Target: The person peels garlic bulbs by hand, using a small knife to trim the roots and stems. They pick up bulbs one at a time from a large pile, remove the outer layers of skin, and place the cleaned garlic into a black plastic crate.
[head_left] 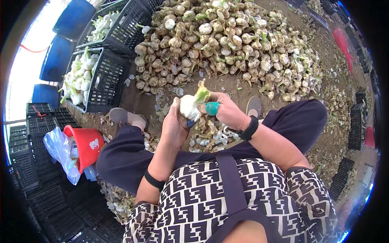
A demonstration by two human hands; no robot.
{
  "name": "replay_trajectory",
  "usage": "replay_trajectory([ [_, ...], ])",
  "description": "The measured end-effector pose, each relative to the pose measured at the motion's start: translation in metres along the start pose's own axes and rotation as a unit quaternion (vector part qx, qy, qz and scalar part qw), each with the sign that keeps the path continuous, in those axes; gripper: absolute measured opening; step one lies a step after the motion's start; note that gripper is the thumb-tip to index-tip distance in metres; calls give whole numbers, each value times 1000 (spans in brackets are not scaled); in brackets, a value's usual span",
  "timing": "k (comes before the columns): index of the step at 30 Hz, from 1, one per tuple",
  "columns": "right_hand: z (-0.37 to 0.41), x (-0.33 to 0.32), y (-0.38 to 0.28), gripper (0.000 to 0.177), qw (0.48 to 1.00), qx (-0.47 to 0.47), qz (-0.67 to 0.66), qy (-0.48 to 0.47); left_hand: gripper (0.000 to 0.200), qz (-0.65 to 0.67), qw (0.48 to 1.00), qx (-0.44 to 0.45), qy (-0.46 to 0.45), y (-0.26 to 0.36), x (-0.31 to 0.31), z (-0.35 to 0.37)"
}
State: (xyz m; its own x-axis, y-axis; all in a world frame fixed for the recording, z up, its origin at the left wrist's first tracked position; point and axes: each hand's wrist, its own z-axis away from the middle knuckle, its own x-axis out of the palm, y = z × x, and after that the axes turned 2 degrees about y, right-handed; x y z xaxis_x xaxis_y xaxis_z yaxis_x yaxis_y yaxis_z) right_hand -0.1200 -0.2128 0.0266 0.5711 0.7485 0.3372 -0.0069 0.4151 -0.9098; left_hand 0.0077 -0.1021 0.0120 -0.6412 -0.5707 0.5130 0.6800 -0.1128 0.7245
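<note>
Item 1. Left hand (173, 126): I logged it closed around a white bulb (189, 107), cupped from below and held up between the knees, over the ground.

Item 2. Right hand (229, 111): closed in a pinch at the top of the same bulb, beside its green stalk (201, 95). One finger wore a teal finger guard (211, 108), which pressed against the bulb's side.

Item 3. Step in hand, as I judged it: stripping the outer skin, with most of the bulb already showing clean white.

Item 4. Next move, as I judged it: it called for a steady hold from below while the last skin near the stalk was pulled off, without bruising the flesh.

Item 5. Peelings (210, 137): scattered on the ground (133, 97) directly beneath both hands.

Item 6. Pile (227, 40) of unpeeled, earthy bulbs: on the ground ahead, beyond the feet.

Item 7. Black crate (106, 81): front left, holding clean white bulbs. A second crate (127, 24) stood behind it, likewise filled.

Item 8. Red bucket (87, 143) and plastic bag (60, 152): close by the left knee.

Item 9. Blue barrels (56, 58): far left, behind the crates.
</note>
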Motion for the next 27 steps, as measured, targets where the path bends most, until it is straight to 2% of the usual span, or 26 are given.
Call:
replay_trajectory([
  [1,2,2,4,19,1000,-3,0,0,45,-62,997,53,-3,0,1,1],
  [2,2,2,12,19,997,-27,68,21,46,-2,999,20,42,-1,6,-3],
  [3,3,4,16,19,989,-49,135,42,46,-3,999,21,43,-3,3,-4],
  [4,5,6,16,18,985,-104,137,26,47,-39,999,14,12,-8,-5,-5],
  [5,5,2,14,18,985,-104,136,23,49,-74,997,8,-17,-10,-9,-5],
  [7,6,-11,6,14,994,87,-57,-32,49,-35,998,-6,-43,-1,-5,-1],
  [8,9,-9,4,16,991,97,-90,2,49,13,997,-22,-69,1,-5,0],
  [9,7,-13,13,16,991,97,-89,1,48,61,993,-37,-95,4,-5,1],
  [10,4,-18,27,18,965,95,-243,15,49,51,995,-76,-50,9,1,4],
  [11,1,-24,36,20,916,90,-390,30,49,53,995,-74,-51,9,-3,2],
  [12,1,-3,-7,20,884,112,-428,154,48,109,982,-86,-128,8,-11,0],
  [13,-2,-14,-16,17,824,46,-536,176,46,164,961,-98,-202,8,-17,0],
  [14,-13,-54,-3,18,851,-41,-523,11,44,177,964,-90,-176,7,-19,2],
  [15,-22,-87,12,18,847,-126,-493,-157,44,178,964,-88,-175,7,-20,3],
  [16,-15,-83,7,20,970,-45,-236,-39,45,166,976,-76,-117,7,-22,3],
  [17,-7,-78,3,22,995,38,44,83,46,152,984,-65,-60,7,-25,1],
  [18,-9,-87,30,23,925,-117,346,-109,49,130,987,-50,-81,5,-33,-4],
  [19,0,-56,15,22,779,49,616,-105,49,130,987,-49,-82,4,-35,-6],
  [21,6,-31,15,21,773,40,631,-50,45,143,989,-40,-25,-2,-36,-9],
  [22,1,-19,11,21,772,43,632,-52,43,148,988,-43,18,-2,-29,-6],
  [23,-4,-5,6,22,880,-60,470,20,43,151,987,-45,21,-6,-27,-7],
  [24,-9,5,4,22,941,-162,282,93,42,144,989,-39,10,-8,-26,-9],
  [25,-12,8,6,22,941,-161,281,95,41,136,990,-32,-2,-8,-24,-10],
  [27,-21,11,13,24,878,-259,396,74,39,123,992,-31,4,-5,-24,-12],
])
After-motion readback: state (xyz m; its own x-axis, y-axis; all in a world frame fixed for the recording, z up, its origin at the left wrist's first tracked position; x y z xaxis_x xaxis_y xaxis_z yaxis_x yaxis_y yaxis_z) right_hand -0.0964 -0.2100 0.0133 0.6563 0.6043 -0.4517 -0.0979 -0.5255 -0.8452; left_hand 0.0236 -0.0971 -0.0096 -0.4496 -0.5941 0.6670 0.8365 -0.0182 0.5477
